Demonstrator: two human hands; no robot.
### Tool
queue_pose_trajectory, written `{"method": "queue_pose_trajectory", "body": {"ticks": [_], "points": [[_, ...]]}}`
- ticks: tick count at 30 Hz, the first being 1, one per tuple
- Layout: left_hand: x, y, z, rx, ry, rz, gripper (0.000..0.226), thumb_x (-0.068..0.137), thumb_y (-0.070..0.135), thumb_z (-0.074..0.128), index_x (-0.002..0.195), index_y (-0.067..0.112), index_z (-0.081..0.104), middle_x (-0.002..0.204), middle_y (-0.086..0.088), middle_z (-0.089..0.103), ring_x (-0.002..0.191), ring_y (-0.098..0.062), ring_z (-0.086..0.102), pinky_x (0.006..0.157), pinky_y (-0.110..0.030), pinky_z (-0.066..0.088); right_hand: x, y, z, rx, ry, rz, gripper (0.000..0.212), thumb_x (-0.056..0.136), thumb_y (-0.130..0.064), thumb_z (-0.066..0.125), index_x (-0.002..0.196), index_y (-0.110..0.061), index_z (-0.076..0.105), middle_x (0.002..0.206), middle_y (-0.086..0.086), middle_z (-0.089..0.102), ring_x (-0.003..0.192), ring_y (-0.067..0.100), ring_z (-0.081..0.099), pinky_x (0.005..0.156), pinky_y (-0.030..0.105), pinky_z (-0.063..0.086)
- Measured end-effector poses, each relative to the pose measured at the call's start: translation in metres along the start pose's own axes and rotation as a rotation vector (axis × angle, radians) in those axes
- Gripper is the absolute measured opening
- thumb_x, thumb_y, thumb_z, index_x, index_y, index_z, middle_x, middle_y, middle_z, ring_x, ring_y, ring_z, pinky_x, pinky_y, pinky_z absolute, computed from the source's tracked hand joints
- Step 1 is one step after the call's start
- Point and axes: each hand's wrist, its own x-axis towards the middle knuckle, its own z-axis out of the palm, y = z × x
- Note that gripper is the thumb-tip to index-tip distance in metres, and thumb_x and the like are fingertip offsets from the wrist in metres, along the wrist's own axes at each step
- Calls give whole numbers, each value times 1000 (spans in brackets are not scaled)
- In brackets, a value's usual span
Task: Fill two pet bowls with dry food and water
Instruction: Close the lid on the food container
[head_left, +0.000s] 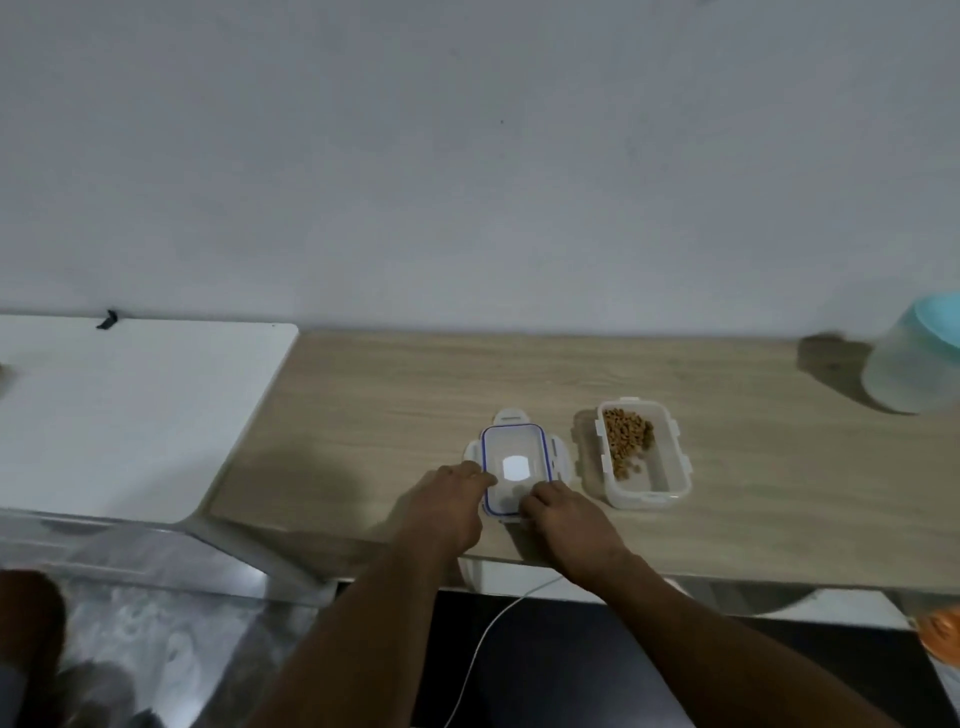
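Kibble (626, 441) sits in an open box (670, 488) on the table (389, 405), heaped in the box's far half, with the near half mostly bare. The box lies just right of the lid (514, 447) with a narrow gap between them. Its long axis runs away from the person, much as the lid's does.

Both hands are on the lid's near end. The right hand (558, 512) has its fingers curled down over the near edge, a grip clamped on the lid. The left hand (452, 499) lays its fingers on the near left corner. Whether that grip hooks the rim or only presses cannot be told.

The coming move, as I judge it, is to let go of the lid and take up the box. The right hand is the nearer, since the box lies straight to its right and a little farther off. A grip across the short sides would suit tipping along the long axis.

One bowl (914, 364), pale with a teal inside, stands well apart at the far right edge, partly cut off and blurred. A second bowl is not in view. Nothing stands between box and bowl.

A white top (130, 405) adjoins the table on the left. A white cable (483, 639) hangs below the near edge, and an orange thing (940, 631) shows low on the right.
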Motion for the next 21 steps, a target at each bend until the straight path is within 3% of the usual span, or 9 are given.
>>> {"method": "queue_pose_trajectory", "body": {"ticks": [6,9,12,14,16,19,21], "points": [[8,-7,-16,-59,126,81,49,90,28,63,138,29,52,140,3,50,124,-22,47,104,-38,42,5,-4,-24,68,127,51,27,91,-20,60,118,-15,56,116,8,60,101,26,58,83,39,50],[18,-11,-40,-168,250,95,33,92,31,62,125,28,61,127,2,60,117,-23,51,98,-40,46,20,-3,-55,186,289,86,15,101,-22,46,114,-17,53,111,5,60,86,20,55,66,33,43],[32,-8,-70,-332,313,76,15,86,37,66,98,27,66,99,0,69,96,-25,62,81,-37,51,39,3,-96,319,475,168,14,104,-27,42,104,-18,52,97,5,64,74,26,57,60,38,45],[43,2,-91,-472,286,65,21,78,42,70,76,22,62,79,-3,67,79,-24,61,70,-34,48,48,16,-122,417,555,256,14,103,-28,46,98,-18,54,84,1,64,72,28,60,61,39,47],[54,17,-107,-623,245,81,32,73,43,73,72,12,63,72,-10,65,68,-19,57,66,-33,46,51,35,-143,553,577,339,15,101,-31,50,92,-20,55,75,-2,64,70,26,64,63,41,51],[68,43,-113,-869,141,89,28,69,38,77,69,12,68,67,-5,63,66,-16,56,69,-38,53,42,70,-163,786,538,480,20,97,-36,58,90,-16,61,80,3,70,72,25,70,67,39,55],[76,60,-105,-1001,76,60,21,71,32,80,70,13,70,72,-8,63,70,-18,57,72,-48,57,28,91,-162,915,442,564,22,96,-31,61,92,-10,62,82,10,72,66,23,68,57,33,53]]}}
